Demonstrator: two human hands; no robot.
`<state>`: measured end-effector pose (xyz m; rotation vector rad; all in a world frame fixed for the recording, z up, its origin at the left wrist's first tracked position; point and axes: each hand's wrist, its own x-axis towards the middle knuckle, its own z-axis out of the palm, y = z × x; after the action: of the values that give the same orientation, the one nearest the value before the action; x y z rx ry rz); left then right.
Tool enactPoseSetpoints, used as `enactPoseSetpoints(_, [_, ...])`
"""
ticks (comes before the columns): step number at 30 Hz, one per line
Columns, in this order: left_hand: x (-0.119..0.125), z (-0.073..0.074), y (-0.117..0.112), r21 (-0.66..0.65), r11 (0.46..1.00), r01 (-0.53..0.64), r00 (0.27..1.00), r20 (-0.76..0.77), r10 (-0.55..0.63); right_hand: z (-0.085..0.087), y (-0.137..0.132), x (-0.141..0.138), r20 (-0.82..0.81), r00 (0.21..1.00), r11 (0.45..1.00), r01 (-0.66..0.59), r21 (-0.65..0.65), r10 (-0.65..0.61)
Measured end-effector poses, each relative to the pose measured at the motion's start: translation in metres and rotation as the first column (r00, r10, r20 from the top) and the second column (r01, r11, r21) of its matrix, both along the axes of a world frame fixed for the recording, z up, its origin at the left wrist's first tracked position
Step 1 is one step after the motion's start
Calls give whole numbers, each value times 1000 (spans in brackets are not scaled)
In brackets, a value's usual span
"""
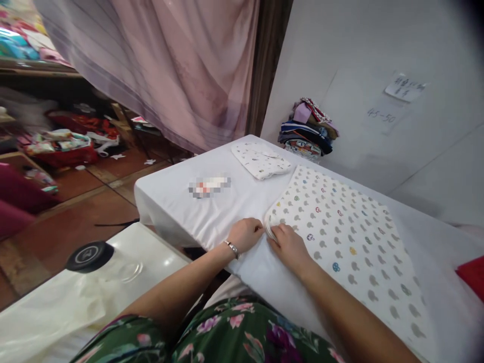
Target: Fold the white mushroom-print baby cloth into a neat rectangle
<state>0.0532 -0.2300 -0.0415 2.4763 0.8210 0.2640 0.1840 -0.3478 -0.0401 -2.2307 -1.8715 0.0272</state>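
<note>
A white cloth printed with grey animal heads and small coloured mushroom-like shapes [351,242] lies spread flat in layers on the white-covered table [170,201]. At its near left corner my right hand [290,247] is closed on the layered edge, thumb below and fingers on top. My left hand [244,235], with a metal bracelet at the wrist, is just left of that corner. Its fingers are curled together at the tips, and whatever they pinch is too small to make out. Further back lies a folded white cloth with small prints [260,160].
A pixelated item [209,185] lies on the table's left half. Folded clothes [308,128] are piled at the back against the wall. A second white surface [151,277] holding a black round object [89,256] stands at the left. Red fabric [472,275] shows at the right.
</note>
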Motion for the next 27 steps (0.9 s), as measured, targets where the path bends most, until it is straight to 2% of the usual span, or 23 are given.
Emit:
enactPoseSetpoints(3, [7,6,8,5,1000,22,1000,2,-22,-9,-1,5,-36,999,999,-4,45,6])
enactPoseSetpoints(6, [25,12,26,8,1000,26,1000,-7,-26,-11,-2,11,-201,979,992,36,118,-12])
enactPoseSetpoints(8, [41,15,41,-65,998,-8,1000,-22,6,-13,-4,15,-345,938,982,96,160,-36])
enactPoseSetpoints(11, [68,16,60,-255,966,-42,998,-63,26,-17,-10,20,-576,812,954,240,179,-96])
enactPoseSetpoints(14, [92,14,73,-406,913,-46,994,-112,1,-18,-19,24,-781,606,908,397,131,-152])
enactPoseSetpoints(16, [106,15,79,-484,873,-55,991,-131,-10,-17,-24,24,-850,495,882,464,81,-182])
enactPoseSetpoints(18, [119,18,84,-532,844,-64,991,-133,-9,-15,-27,23,-868,452,872,488,48,-205])
enactPoseSetpoints(20, [131,23,87,-556,828,-74,992,-128,2,-11,-27,21,-847,489,879,474,56,-209])
enactPoseSetpoints(21, [135,25,88,-560,825,-77,992,-122,9,-9,-26,18,-816,541,889,451,79,-202])
enactPoseSetpoints(23, [141,28,88,-551,831,-77,994,-109,20,-4,-23,13,-697,699,931,342,128,-161])
enactPoseSetpoints(25, [144,28,87,-521,850,-75,995,-97,28,1,-17,7,-511,855,975,180,130,-90])
enactPoseSetpoints(27, [146,26,87,-472,878,-77,995,-88,40,4,-10,1,-316,948,996,58,69,-34])
